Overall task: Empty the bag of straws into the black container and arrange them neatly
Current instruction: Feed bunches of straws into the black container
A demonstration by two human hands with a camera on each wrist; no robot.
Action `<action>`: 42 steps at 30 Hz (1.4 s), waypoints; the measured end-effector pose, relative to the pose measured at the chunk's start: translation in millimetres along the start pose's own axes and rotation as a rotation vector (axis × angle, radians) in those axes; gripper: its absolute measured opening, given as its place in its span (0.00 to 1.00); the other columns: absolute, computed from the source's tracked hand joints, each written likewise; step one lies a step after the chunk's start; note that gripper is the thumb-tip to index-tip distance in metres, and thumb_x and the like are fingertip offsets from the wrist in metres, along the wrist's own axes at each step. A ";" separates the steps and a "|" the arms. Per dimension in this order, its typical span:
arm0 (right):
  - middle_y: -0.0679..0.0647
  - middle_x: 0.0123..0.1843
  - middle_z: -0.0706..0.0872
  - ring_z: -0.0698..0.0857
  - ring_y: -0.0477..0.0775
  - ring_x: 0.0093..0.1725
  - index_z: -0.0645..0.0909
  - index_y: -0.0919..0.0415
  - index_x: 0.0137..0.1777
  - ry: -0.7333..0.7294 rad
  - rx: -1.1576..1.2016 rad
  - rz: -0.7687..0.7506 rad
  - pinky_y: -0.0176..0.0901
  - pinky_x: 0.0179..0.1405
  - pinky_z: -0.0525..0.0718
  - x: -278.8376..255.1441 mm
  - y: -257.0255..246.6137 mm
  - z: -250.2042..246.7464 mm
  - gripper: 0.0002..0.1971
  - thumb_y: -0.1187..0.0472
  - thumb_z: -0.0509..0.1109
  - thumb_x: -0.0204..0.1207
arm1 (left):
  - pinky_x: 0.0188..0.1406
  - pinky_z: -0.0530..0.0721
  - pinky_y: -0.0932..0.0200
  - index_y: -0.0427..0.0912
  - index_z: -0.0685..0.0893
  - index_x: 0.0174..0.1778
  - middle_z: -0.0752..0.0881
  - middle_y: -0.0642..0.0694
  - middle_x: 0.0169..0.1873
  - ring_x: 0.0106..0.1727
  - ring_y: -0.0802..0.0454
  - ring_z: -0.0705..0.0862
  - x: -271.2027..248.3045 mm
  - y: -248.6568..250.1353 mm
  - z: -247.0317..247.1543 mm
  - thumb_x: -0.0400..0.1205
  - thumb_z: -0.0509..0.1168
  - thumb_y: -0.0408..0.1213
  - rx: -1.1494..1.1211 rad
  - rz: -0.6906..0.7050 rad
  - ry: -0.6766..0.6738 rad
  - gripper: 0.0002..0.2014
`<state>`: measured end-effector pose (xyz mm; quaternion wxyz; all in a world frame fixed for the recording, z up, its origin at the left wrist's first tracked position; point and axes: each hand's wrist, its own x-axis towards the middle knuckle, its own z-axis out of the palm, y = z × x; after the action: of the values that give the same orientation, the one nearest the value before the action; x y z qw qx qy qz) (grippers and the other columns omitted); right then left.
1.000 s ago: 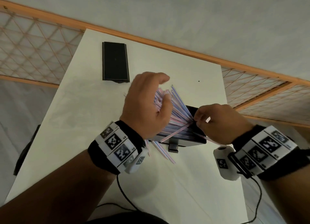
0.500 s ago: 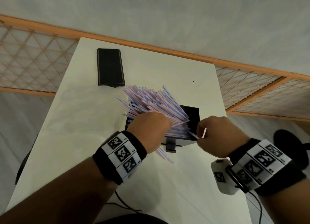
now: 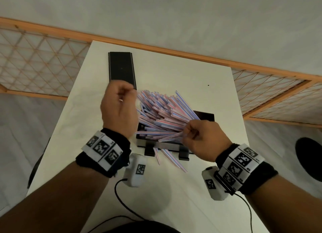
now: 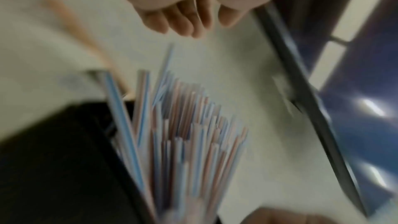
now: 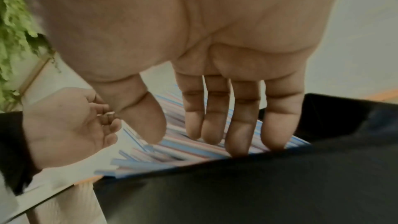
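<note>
Red- and blue-striped straws [image 3: 162, 110] stand bunched in the black container [image 3: 206, 116], fanning out towards the far left. My left hand [image 3: 122, 100] hovers beside their upper tips with fingers loosely bent and nothing visibly in them; the left wrist view shows its fingertips [image 4: 178, 25] above the straws [image 4: 183, 134]. My right hand [image 3: 190, 135] is at the straws' lower ends. In the right wrist view its fingertips [image 5: 237, 144] press down on the straws [image 5: 172, 149] just inside the container wall [image 5: 237, 185]. No bag is in view.
A flat black lid-like piece [image 3: 122, 69] lies at the far left of the white table [image 3: 174, 198]. A few loose straws [image 3: 171, 158] lie in front of the container. Wooden lattice fencing [image 3: 43, 67] borders the table. Cables trail near me.
My left hand has risen from the base of the bundle to the straws' far tips. My right hand has shifted left onto the lower ends of the straws.
</note>
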<state>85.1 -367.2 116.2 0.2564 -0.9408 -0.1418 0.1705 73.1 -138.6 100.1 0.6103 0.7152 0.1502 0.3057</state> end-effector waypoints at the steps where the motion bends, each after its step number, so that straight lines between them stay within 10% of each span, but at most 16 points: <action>1: 0.47 0.34 0.85 0.82 0.45 0.34 0.84 0.55 0.40 -0.008 -0.039 -0.017 0.35 0.36 0.77 -0.7 5.6 2.6 0.03 0.61 0.76 0.70 | 0.49 0.78 0.60 0.49 0.79 0.44 0.81 0.54 0.39 0.41 0.58 0.80 3.4 -6.2 -0.7 0.77 0.65 0.39 -0.083 -0.144 0.090 0.03; 5: 0.51 0.39 0.84 0.82 0.54 0.39 0.83 0.56 0.41 -0.019 -0.121 -0.095 0.44 0.40 0.80 2.3 15.8 10.5 0.13 0.46 0.74 0.70 | 0.62 0.78 0.49 0.51 0.78 0.50 0.81 0.52 0.50 0.52 0.52 0.80 3.4 -20.1 5.1 0.71 0.64 0.55 -0.196 -0.607 0.153 0.16; 9: 0.49 0.34 0.84 0.83 0.52 0.35 0.83 0.55 0.41 -0.200 -0.174 -0.136 0.47 0.38 0.83 6.2 10.3 19.5 0.27 0.29 0.64 0.66 | 0.64 0.82 0.40 0.45 0.80 0.54 0.84 0.40 0.53 0.56 0.42 0.83 -5.9 -23.5 21.2 0.66 0.67 0.65 -0.256 -0.721 0.035 0.31; 11: 0.49 0.39 0.86 0.84 0.54 0.40 0.85 0.54 0.47 -0.254 -0.229 -0.141 0.48 0.42 0.85 11.7 5.8 23.5 0.22 0.35 0.70 0.69 | 0.60 0.84 0.32 0.35 0.76 0.53 0.80 0.28 0.52 0.50 0.34 0.81 -8.5 -28.8 25.9 0.70 0.69 0.62 -0.254 -0.691 -0.033 0.32; 19: 0.50 0.47 0.83 0.83 0.57 0.47 0.77 0.49 0.48 -0.310 -0.338 -0.099 0.46 0.45 0.83 25.0 -2.8 39.8 0.19 0.36 0.70 0.69 | 0.66 0.84 0.30 0.47 0.75 0.63 0.85 0.38 0.60 0.62 0.38 0.87 -16.2 -10.8 28.6 0.74 0.64 0.60 -0.267 -0.593 0.015 0.27; 27: 0.54 0.66 0.78 0.78 0.62 0.68 0.75 0.50 0.73 -0.324 -0.508 -0.084 0.52 0.65 0.79 29.2 -16.7 50.6 0.30 0.39 0.70 0.72 | 0.64 0.82 0.25 0.45 0.75 0.59 0.85 0.35 0.57 0.60 0.32 0.85 -23.5 -33.0 25.7 0.79 0.59 0.64 -0.212 -0.466 0.025 0.26; 42: 0.44 0.37 0.83 0.83 0.52 0.40 0.82 0.49 0.50 -0.550 -0.459 0.096 0.38 0.36 0.77 54.6 -20.8 47.6 0.23 0.38 0.82 0.60 | 0.39 0.75 0.77 0.34 0.74 0.64 0.78 0.55 0.44 0.36 0.73 0.79 -28.0 -36.7 27.9 0.86 0.56 0.45 -0.112 -0.293 -0.071 0.18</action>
<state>111.8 -310.0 75.1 -0.0175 -0.8983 -0.1959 0.3928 74.7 -169.2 55.7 0.6921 0.6609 0.2140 0.1961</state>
